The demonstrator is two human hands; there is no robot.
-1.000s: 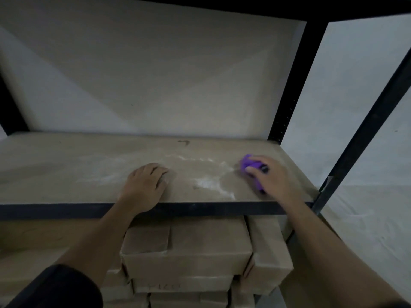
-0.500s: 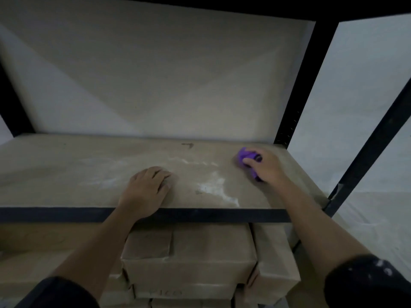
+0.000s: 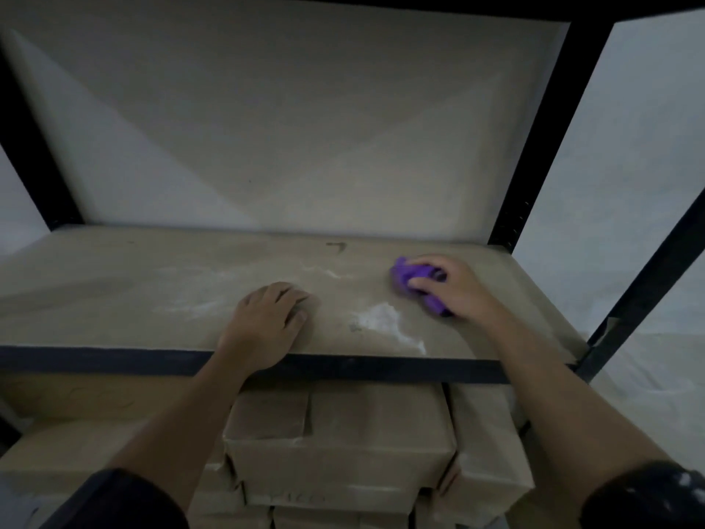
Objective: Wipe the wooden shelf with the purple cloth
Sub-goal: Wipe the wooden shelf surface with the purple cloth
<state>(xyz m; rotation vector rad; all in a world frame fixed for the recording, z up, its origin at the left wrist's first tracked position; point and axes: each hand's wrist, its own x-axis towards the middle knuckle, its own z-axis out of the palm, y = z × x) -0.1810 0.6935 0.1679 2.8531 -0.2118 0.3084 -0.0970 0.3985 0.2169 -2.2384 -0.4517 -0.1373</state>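
Observation:
A wooden shelf board point(image 3: 114, 284) in a black metal rack spans the view, with white dusty smears point(image 3: 385, 322) near its front middle. My right hand point(image 3: 454, 288) presses a bunched purple cloth point(image 3: 406, 274) onto the right part of the board, fingers wrapped over it. My left hand point(image 3: 267, 322) lies flat, palm down, on the board near the front edge, holding nothing. Most of the cloth is hidden under my right hand.
Black rack uprights stand at the right point(image 3: 534, 147) and far right point(image 3: 648, 276). A black front rail point(image 3: 95, 360) edges the shelf. Several cardboard boxes point(image 3: 343, 433) are stacked on the level below. A pale wall closes the back.
My right hand has slid the purple cloth away from the front edge toward the back of the shelf, then slightly left. My left hand has stayed planted.

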